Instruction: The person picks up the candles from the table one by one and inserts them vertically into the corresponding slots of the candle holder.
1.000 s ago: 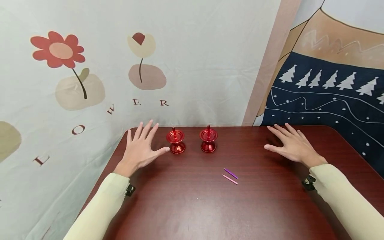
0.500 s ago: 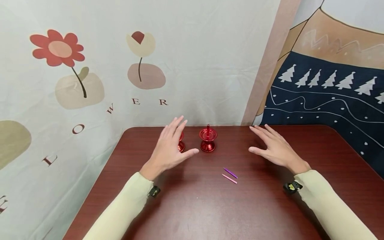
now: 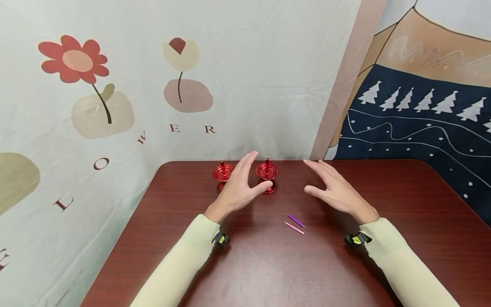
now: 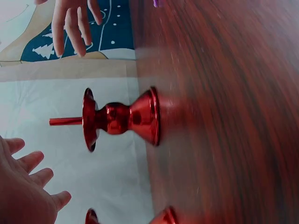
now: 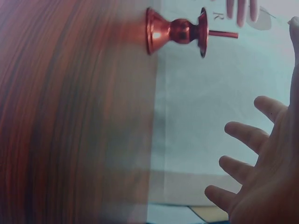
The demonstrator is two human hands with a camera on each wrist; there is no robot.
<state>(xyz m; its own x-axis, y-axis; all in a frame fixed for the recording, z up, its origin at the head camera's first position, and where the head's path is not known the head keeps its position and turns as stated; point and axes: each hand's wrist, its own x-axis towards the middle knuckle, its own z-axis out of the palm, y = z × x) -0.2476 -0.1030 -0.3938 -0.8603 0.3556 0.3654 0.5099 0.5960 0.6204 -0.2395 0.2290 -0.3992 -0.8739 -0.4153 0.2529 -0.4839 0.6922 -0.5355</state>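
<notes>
Two shiny red candle holders stand upright near the table's back edge: the left candle holder (image 3: 222, 172) and the right candle holder (image 3: 267, 171). Each has a thin rod rising from its dish. My left hand (image 3: 239, 187) hovers in front of them with fingers extended, partly hiding both, and holds nothing. To the right of the right holder, my right hand (image 3: 337, 189) is raised over the table, fingers spread and holding nothing. In the left wrist view, the right candle holder (image 4: 117, 119) is apart from the left hand (image 4: 25, 186). The right wrist view shows relaxed, separated fingers (image 5: 245, 135).
A thin purple stick (image 3: 296, 221) and a thin pink stick (image 3: 294, 228) lie side by side on the dark red wooden table (image 3: 253, 273), between the forearms. A printed cloth (image 3: 268, 85) hangs directly behind the table's back edge.
Both hands have moved inward, the left one rightward across the front of the left candle holder and the right one leftward. The candle holders and sticks have stayed in place.
</notes>
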